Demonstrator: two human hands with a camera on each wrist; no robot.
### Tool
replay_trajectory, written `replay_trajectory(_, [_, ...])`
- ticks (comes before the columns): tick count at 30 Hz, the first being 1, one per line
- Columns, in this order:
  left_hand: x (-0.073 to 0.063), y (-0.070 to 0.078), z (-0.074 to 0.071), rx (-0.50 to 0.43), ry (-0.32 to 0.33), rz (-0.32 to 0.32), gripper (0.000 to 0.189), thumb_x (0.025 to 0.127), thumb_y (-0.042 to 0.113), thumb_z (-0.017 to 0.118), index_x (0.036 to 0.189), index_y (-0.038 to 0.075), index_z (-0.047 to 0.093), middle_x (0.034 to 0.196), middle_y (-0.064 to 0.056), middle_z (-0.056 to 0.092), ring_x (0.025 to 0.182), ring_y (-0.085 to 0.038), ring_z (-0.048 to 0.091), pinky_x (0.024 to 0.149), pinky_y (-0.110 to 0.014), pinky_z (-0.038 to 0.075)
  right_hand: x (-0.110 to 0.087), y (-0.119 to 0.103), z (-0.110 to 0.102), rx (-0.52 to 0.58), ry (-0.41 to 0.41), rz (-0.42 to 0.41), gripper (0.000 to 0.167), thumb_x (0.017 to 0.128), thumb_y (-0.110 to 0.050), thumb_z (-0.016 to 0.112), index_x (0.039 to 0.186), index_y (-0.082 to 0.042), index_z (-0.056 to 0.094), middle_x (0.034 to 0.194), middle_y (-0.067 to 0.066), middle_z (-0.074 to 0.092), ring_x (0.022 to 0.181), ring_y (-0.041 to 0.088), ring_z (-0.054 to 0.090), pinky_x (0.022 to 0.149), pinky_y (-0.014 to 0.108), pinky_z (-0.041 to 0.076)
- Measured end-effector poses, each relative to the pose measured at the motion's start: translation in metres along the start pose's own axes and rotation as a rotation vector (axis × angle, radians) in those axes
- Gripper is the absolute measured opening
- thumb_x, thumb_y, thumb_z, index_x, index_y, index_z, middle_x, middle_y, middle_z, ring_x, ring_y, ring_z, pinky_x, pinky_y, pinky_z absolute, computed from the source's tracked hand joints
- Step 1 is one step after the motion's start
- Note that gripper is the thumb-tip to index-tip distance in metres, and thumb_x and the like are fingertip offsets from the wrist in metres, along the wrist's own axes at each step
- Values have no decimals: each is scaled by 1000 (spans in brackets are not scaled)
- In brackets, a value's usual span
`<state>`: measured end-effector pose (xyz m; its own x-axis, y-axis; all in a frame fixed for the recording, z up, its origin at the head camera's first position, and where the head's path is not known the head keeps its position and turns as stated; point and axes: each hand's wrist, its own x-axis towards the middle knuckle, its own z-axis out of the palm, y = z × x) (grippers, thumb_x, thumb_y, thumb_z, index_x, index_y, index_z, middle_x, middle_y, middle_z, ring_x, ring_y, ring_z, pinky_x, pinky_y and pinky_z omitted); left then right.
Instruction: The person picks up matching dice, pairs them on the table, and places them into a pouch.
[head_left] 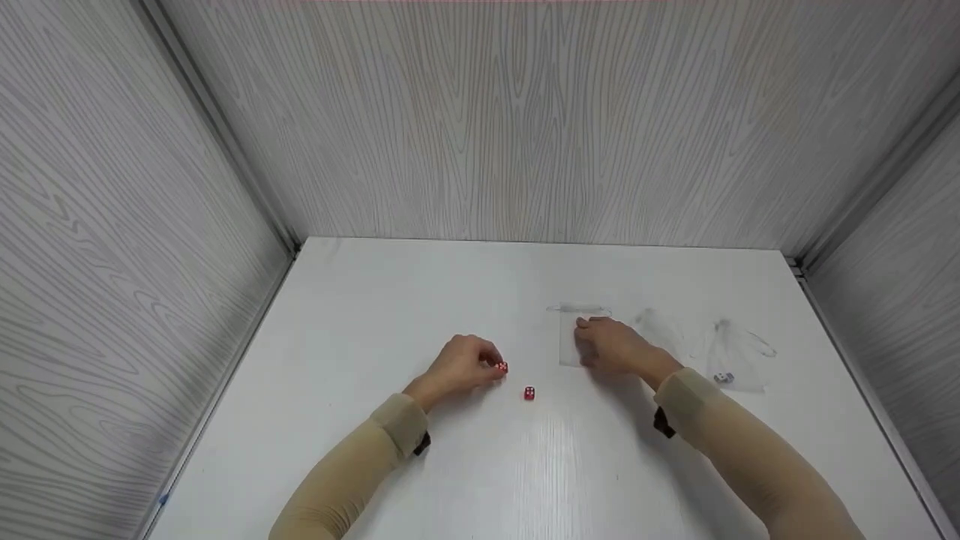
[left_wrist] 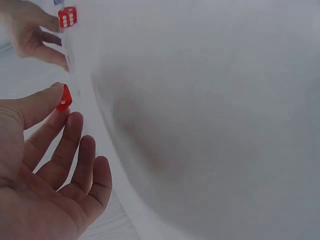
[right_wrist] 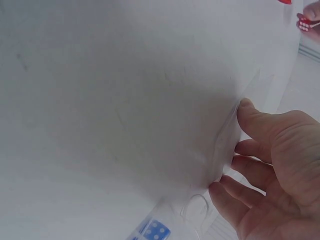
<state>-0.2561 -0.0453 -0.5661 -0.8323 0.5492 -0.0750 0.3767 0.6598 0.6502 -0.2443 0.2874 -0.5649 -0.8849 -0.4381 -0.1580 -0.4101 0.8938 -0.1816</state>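
My left hand [head_left: 466,361] pinches a red die [left_wrist: 65,97] with white dots between thumb and index finger, low over the white table; its other fingers are loosely bent. A second red die [head_left: 529,393] sits on the table just right of that hand. My right hand [head_left: 611,345] rests on the right side of a flat, sheer drawstring bag [head_left: 568,337]. In the right wrist view, thumb [right_wrist: 246,103] and fingers are spread apart, with fingertips on the thin bag. The hand hides part of the bag in the head view.
Right of my right hand lies another sheer bag [head_left: 658,326], partly behind the arm. Farther right, a sheer bag [head_left: 739,356] with a loop of cord holds blue-and-white dice [head_left: 724,377]. Pale wood-grain panels [head_left: 480,150] border the white table [head_left: 375,285] at the back and sides.
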Motion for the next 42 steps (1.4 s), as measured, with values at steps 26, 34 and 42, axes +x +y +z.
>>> replay_trajectory(26, [-10, 19, 26, 45, -98, 34, 18, 97, 22, 87, 112, 11, 88, 105, -2, 84, 96, -13, 71, 96, -40, 62, -2, -1, -2, -2, 23, -18, 52, 101, -14, 81, 148, 3, 66, 166, 28, 58, 151, 54, 57, 126, 63, 48])
replay_trajectory(34, [-11, 18, 28, 59, -94, 53, 18, 97, 22, 88, 113, 12, 88, 107, -1, 85, 98, -14, 73, 96, -38, 61, -2, 0, 0, 26, 34, -6, 49, 100, -13, 84, 143, 3, 69, 165, 28, 58, 151, 54, 57, 127, 64, 46])
replay_trajectory(42, [-13, 20, 24, 36, -67, 33, 27, 100, 33, 84, 115, 11, 87, 107, -2, 84, 94, -12, 66, 92, -36, 59, -1, -1, 0, 20, 43, -10, 44, 99, -14, 85, 138, 1, 72, 163, 25, 62, 146, 51, 62, 125, 61, 50])
